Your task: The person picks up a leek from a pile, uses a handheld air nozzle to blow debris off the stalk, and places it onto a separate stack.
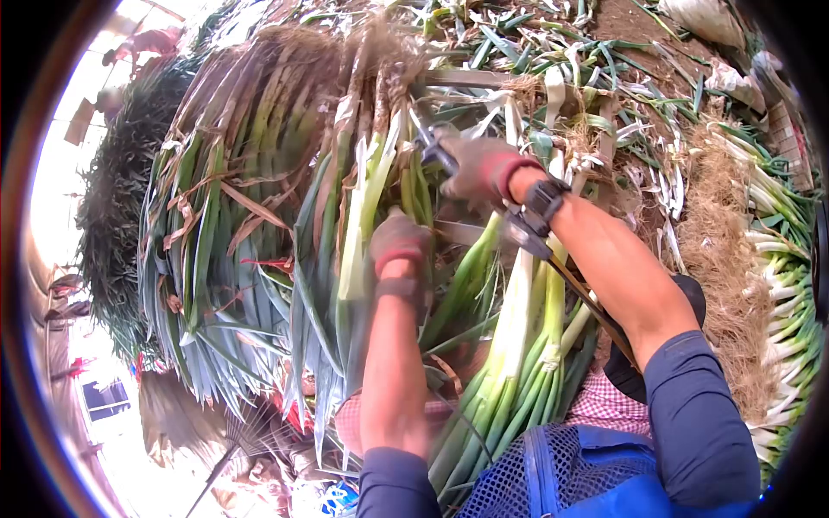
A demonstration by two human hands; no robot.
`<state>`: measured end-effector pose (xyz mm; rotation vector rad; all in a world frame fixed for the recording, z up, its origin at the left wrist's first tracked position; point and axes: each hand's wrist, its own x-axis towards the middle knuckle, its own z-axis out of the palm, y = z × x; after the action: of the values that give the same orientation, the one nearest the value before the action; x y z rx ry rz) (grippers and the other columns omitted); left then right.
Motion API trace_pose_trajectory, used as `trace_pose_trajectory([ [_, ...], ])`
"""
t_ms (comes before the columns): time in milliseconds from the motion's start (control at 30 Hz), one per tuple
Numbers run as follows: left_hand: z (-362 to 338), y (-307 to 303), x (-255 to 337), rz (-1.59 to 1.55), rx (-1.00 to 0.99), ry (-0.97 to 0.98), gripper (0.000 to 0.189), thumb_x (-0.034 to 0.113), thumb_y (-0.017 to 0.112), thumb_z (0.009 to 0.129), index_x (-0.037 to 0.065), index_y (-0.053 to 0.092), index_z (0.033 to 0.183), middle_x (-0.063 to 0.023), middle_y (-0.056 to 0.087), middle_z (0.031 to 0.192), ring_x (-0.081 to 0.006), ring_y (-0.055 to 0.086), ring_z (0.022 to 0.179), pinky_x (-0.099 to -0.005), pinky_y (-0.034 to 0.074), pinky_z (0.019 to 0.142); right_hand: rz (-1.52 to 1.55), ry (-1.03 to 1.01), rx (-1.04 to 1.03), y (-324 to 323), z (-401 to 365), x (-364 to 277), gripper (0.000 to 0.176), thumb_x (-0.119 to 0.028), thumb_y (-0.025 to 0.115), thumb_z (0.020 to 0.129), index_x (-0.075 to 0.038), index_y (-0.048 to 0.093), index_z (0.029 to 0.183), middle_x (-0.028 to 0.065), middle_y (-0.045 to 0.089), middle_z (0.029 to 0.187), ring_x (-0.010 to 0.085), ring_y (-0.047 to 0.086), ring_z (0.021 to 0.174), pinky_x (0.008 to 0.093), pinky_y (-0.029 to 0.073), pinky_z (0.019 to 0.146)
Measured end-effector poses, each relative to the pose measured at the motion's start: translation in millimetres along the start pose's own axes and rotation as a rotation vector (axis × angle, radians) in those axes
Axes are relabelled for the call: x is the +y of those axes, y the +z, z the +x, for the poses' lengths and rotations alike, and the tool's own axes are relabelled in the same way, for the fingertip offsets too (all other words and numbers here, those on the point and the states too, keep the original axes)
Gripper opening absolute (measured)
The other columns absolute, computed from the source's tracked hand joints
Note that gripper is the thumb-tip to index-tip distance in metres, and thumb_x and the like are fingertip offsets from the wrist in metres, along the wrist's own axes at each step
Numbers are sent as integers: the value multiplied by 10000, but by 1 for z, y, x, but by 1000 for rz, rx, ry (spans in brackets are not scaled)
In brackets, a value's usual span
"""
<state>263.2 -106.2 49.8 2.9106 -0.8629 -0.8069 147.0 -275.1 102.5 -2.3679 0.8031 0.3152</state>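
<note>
My left hand (401,242), in a grey glove with a red cuff, is closed around a long green onion (370,194) in front of the hanging pile. Its root end points up and is blurred. My right hand (484,166), gloved the same way, grips a dark air blow gun (439,152), its thin nozzle aimed toward the stalk's upper part. A hose with a metal fitting (525,235) runs from it along my forearm. Peeled, pale green onions (522,328) lean beside my lap, roots up, leaves down.
A big pile of unpeeled green onions (242,173) fills the left. Peeled scraps (639,73) litter the ground at the back. On the right lies a long row of green onions (781,345) with brown roots (725,285). A wooden bar (466,78) crosses behind my hands.
</note>
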Motion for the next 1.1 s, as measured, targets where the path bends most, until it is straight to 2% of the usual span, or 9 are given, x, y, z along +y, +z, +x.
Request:
trace_pose_trajectory([
  [167,-16,17,-5,-222,41,18,593,298,769,878,-27,621,1352,-284,775,1186,-460,745,1143,-492,587,999,17,-47,-229,18,-104,9,1040,-487,762,899,-186,248,1750,235,776,1149,407,773,1012,477,586,935],
  [233,-30,29,-10,-272,48,25,614,331,813,866,-27,637,1332,-279,781,1161,-445,756,1107,-482,589,969,68,-91,-346,24,-144,11,1030,-459,768,904,-182,249,1750,209,769,1010,415,776,962,494,591,930],
  [333,-42,43,-15,-429,135,67,615,349,901,859,-18,669,1295,-248,797,1115,-390,779,1015,-447,598,901,-42,-71,-334,22,-172,1,990,-389,750,881,-104,310,1721,204,772,1024,389,774,954,485,594,893],
  [467,-39,55,-18,-461,205,84,623,347,916,847,-14,669,1290,-223,803,1116,-359,784,1011,-433,601,902,-34,29,-198,20,-141,3,991,-406,753,934,-167,237,1745,220,770,973,418,774,934,519,603,894],
  [633,-50,50,-19,-509,162,79,623,321,928,838,-9,667,1297,-204,807,1116,-333,790,1014,-425,605,909,-126,40,-57,18,-63,2,981,-402,758,908,-162,284,1733,224,781,1098,414,774,1015,500,603,926],
  [833,-52,56,-34,-817,75,173,491,258,923,881,-56,711,1193,-121,797,1050,-184,735,916,-332,592,846,-55,94,54,4,-26,6,949,-371,765,901,-136,339,1715,224,774,1220,407,752,1107,481,576,995],
  [900,-50,59,-40,-864,53,202,472,244,920,889,-66,717,1182,-105,788,1049,-160,713,916,-318,584,845,9,35,-74,4,-49,6,962,-295,771,851,-94,360,1697,235,768,1227,399,763,1069,490,588,947],
  [1033,-53,59,-40,-891,35,235,517,202,923,875,-77,699,1248,-137,774,1133,-194,710,988,-331,578,902,80,57,-327,13,-122,9,1006,-441,755,911,-168,270,1749,197,774,1126,317,777,939,438,604,885],
  [1100,-57,56,-38,-920,56,294,544,185,933,857,-76,693,1270,-148,775,1144,-210,715,1001,-339,582,920,123,-70,-385,31,-157,25,1060,-462,764,897,-212,213,1768,184,766,1017,322,771,902,438,608,883],
])
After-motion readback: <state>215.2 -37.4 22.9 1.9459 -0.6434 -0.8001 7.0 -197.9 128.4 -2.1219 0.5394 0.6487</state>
